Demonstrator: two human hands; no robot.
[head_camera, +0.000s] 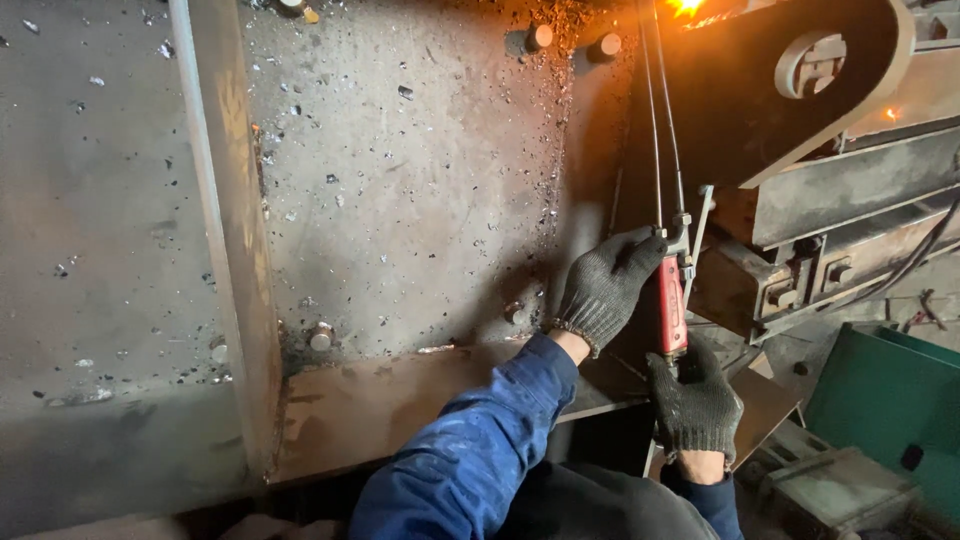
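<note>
Two gloved hands on one cutting torch, right of centre. Left hand (607, 285), dark knit glove, blue sleeve, is clenched around the upper part of the torch (673, 300), up by its metal valve fitting. Right hand (695, 403), same kind of glove, grasps the near end of the red handle from below, fingers wrapped round it.

Torch stands roughly upright. Its thin metal tubes (660, 110), two that I can count, maybe a third, run from the handle to the far edge, where one orange flame glow (688, 6) shows at the top of the view. One spark (890, 113) further right.

Large steel plate (400, 200) fills the left and centre, littered with slag flecks. One upright steel rib (235, 240) divides it, one flat flange (400, 400) runs along its near edge. Stud heads on the plate: two at far centre (540, 37), one near the rib's foot (320, 336), one by the left wrist, partly in shadow.

Right of the torch, one heavy dark bracket with a round boss (812, 62), above stacked steel bars. One black hose (915, 255) curves across them. One green box (885, 400) sits at near right
</note>
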